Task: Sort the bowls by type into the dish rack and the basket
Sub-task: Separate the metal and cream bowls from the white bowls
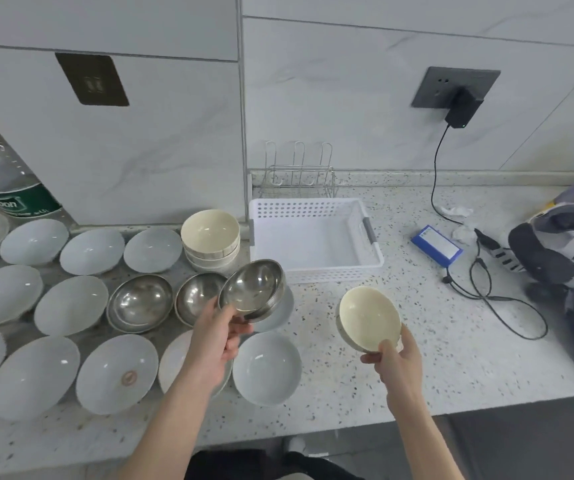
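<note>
Your left hand point(221, 336) gripped a steel bowl point(251, 289) by its near rim, tilted, lifted above the counter point(452, 341). Your right hand point(394, 355) pinched a cream bowl point(368, 318) — thumb on the rim, fingers closed beneath. Beyond them sat the white basket point(315, 242), the wire dish rack point(297, 178) behind it — white bowls point(116, 372) spread at your left.
</note>
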